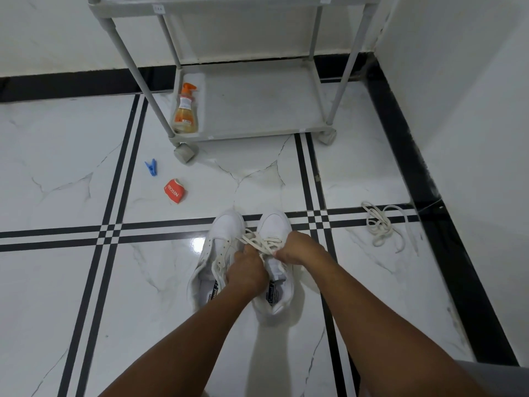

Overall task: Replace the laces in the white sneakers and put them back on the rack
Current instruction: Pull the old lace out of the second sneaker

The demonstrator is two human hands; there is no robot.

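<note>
Two white sneakers stand side by side on the tiled floor, toes pointing away from me: the left sneaker [220,242] and the right sneaker [274,224]. A cream lace [259,241] runs across the right sneaker's eyelets. My left hand [247,269] and my right hand [297,249] are both over the right sneaker, each pinching a part of that lace. A loose heap of white laces [382,226] lies on the floor to the right. The grey rack [257,98] stands ahead, its bottom shelf mostly bare.
An orange spray bottle [186,110] stands at the left end of the rack's bottom shelf. A blue clothes peg [151,167] and a crushed red paper cup [175,191] lie on the floor to the left. White walls close the far side and the right.
</note>
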